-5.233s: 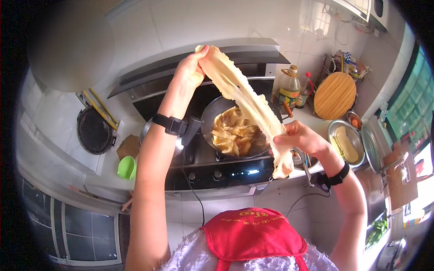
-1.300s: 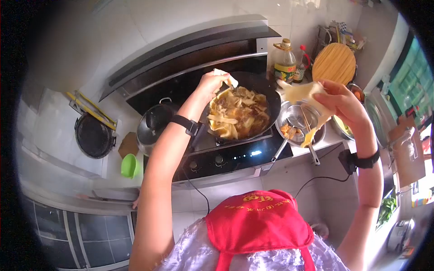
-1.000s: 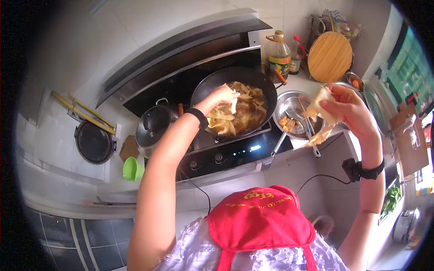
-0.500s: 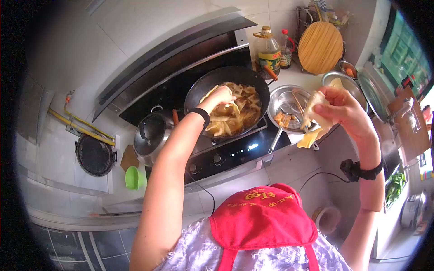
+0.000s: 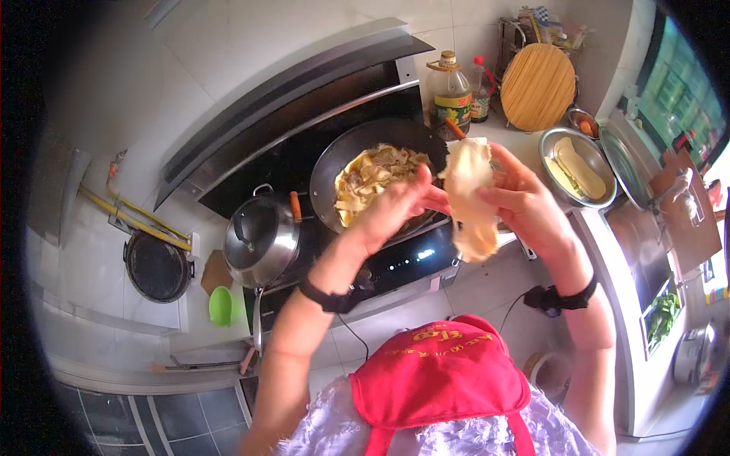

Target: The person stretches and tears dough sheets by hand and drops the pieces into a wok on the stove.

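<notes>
My right hand point(image 5: 525, 194) pinches a long, flat sheet of pale yellow dough point(image 5: 473, 205), which hangs down in front of the wok's right side. Beside it, my left hand point(image 5: 395, 209) has its thumb raised and its fingers stretched toward the sheet's left edge. Whether those fingertips touch the dough I cannot tell. Behind my left hand, the black wok point(image 5: 325, 171) on the stove holds many torn dough pieces point(image 5: 370, 178) in brown broth. At the right, a steel bowl point(image 5: 546, 152) contains more dough sheets point(image 5: 582, 166).
A lidded steel pot point(image 5: 262, 239) stands left of the wok. An oil bottle point(image 5: 450, 95), a sauce bottle point(image 5: 479, 91) and a round wooden board point(image 5: 538, 87) line the back. A green cup point(image 5: 220, 305) sits at the counter's left.
My left hand has drawn back from over the wok toward the dough sheet. My right hand has moved left with the sheet, now in front of where the steel bowl with chopsticks showed.
</notes>
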Available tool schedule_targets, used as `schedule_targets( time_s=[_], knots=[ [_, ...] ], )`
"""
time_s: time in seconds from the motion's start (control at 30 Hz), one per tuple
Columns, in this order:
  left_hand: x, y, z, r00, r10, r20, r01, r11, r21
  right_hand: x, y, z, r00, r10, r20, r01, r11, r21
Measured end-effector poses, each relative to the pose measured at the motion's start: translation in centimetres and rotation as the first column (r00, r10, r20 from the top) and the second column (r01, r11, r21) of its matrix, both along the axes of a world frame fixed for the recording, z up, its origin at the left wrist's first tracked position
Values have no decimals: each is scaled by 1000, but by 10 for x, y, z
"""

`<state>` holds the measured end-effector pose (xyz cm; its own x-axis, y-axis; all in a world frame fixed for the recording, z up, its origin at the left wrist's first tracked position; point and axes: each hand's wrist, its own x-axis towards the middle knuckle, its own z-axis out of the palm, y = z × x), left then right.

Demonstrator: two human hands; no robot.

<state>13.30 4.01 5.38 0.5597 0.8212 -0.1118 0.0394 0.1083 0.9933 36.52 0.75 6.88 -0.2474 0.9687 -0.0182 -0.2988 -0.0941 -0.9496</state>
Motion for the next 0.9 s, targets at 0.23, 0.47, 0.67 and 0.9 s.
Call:
schedule_targets(
  time_s=[0.23, 0.47, 0.67, 0.9],
  knots=[
    [-3, -28, -45, 975, 155, 156, -158, 987, 4, -54, 13, -14, 896, -54, -440, 19, 996, -84],
    [-51, -50, -70, 972, 219, -91, -212, 974, 78, -73, 12, -35, 762, -190, -619, 67, 974, -217],
    [-76, -66, -71, 992, 119, -49, -121, 992, -34, -68, 5, -48, 645, -271, -715, 183, 963, -200],
    [-98, -65, -54, 995, 86, -52, -88, 995, -40, -49, 4, -57, 614, -394, -685, 298, 918, -261]
  ],
)
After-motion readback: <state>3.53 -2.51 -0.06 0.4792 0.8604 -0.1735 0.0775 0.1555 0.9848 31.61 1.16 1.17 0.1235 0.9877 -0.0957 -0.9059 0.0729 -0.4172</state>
